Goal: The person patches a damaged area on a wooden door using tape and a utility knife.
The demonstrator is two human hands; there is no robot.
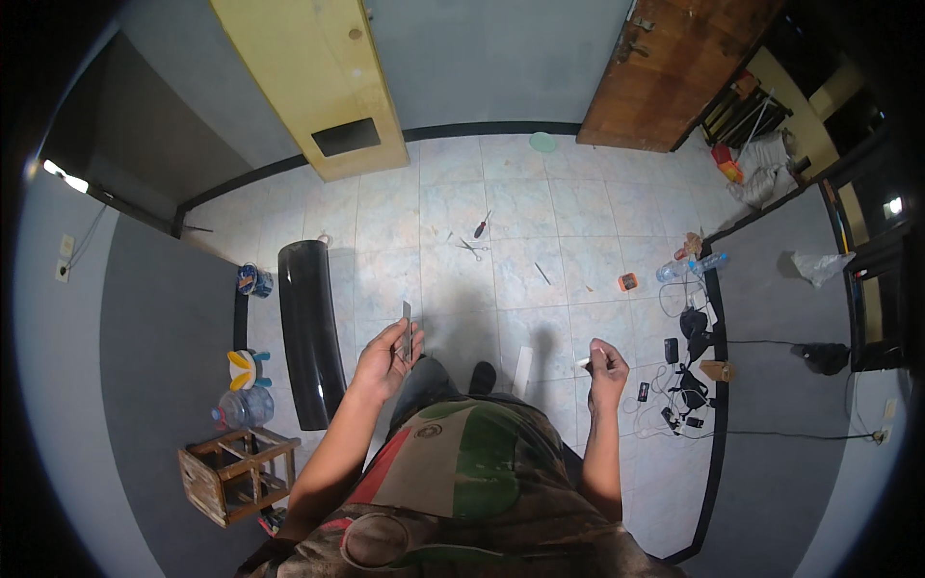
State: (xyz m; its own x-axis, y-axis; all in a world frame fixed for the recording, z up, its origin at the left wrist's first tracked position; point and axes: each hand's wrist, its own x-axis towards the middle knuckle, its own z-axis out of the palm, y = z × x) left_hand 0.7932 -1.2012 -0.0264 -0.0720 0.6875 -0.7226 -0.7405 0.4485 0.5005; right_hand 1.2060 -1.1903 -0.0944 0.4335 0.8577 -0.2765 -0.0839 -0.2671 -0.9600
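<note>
My left hand [387, 360] is closed on a thin, flat grey strip [407, 323], which stands up between thumb and fingers; its exact kind is unclear. Off to the right, my right hand [606, 368] pinches a small white piece [583, 363], too small to name. A white strip [523, 370] lies on the tiles between my hands, close to my foot. Left of my left hand rests a long, glossy black curved panel [308, 337]. Farther out on the floor are scissors [471, 249], a screwdriver [481, 228] and a thin dark stick-like tool [542, 274].
An orange tape measure [628, 281] lies right of the tools. Chargers and tangled cables [689, 385] line the right wall, with plastic bottles [708, 262] beyond. At left stand a wooden stool [236, 472], a water jug [246, 408] and a paint can [254, 280]. A yellow door [332, 87] stands ahead.
</note>
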